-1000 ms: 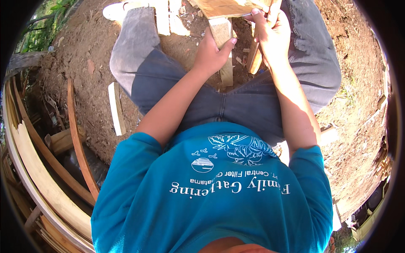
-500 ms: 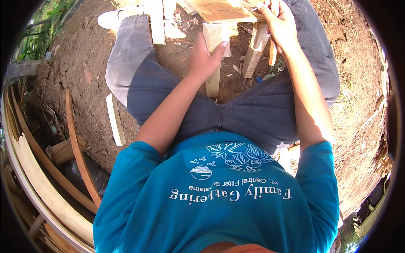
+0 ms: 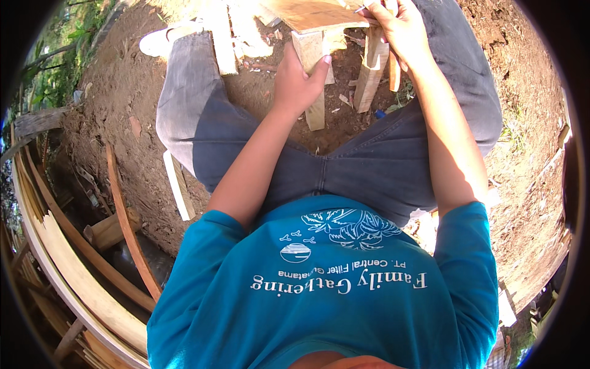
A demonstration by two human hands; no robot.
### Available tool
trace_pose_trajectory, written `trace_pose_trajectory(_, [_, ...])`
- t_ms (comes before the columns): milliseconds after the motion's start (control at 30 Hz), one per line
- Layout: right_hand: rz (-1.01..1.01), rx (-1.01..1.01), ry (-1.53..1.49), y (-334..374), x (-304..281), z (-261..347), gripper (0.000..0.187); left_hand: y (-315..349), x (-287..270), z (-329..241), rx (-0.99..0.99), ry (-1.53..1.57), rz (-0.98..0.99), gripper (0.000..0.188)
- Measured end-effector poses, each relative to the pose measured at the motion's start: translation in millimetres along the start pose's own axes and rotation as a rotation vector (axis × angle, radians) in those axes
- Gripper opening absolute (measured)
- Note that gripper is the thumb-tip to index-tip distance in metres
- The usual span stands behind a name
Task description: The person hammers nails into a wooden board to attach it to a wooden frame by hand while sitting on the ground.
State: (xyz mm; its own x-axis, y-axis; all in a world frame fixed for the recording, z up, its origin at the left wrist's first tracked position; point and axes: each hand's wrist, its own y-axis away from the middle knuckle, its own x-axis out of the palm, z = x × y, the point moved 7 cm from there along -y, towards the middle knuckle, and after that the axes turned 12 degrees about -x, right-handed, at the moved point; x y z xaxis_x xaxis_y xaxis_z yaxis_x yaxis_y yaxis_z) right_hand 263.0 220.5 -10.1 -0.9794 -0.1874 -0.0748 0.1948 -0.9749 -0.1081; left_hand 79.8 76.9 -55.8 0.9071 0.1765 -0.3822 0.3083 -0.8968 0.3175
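My left hand point(image 3: 295, 83) is wrapped round an upright pale wooden block point(image 3: 315, 114), thumb on its right side. The block's upper end meets the near edge of a flat wooden board point(image 3: 313, 15). At the board's right side, my right hand point(image 3: 402, 34) pinches a thin, pale, pencil-like stick point(image 3: 361, 8), its tip close to the board's surface. Below that hand, a wooden leg point(image 3: 370, 74) stands slanted under the board. The far part of the board lies outside the picture.
Bare soil with wood chips point(image 3: 346, 99) surrounds my spread legs. A small blue object point(image 3: 380, 114) lies near my right thigh. Long timber strips point(image 3: 80, 264) are stacked at the lower left, and a short offcut point(image 3: 179, 187) lies beside my left leg.
The whole view has shifted slightly. The block's lower end has moved a little up and right. Both hands keep their grips, and the pencil-like stick has moved slightly left with my right hand.
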Motion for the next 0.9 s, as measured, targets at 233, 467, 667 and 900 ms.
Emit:
trace_pose_trajectory(233, [0.017,-0.081,-0.164,-2.0,1.4,-20.5,0.012,-2.7,14.6,-1.7,-0.034,0.035,0.044,0.054])
trace_pose_trajectory(467, [0.018,-0.059,-0.065,-3.0,2.3,-9.7,0.011,-4.2,17.4,8.8,-0.070,0.004,0.035,0.053])
trace_pose_trajectory(667, [0.031,-0.081,-0.196,-4.2,-1.9,-17.0,0.012,-2.7,15.6,2.3,0.024,0.049,0.019,0.053])
trace_pose_trajectory(900, [0.088,-0.150,-0.167,-4.5,1.0,-16.9,0.011,-1.7,13.2,12.0,-0.038,0.077,0.000,0.048])
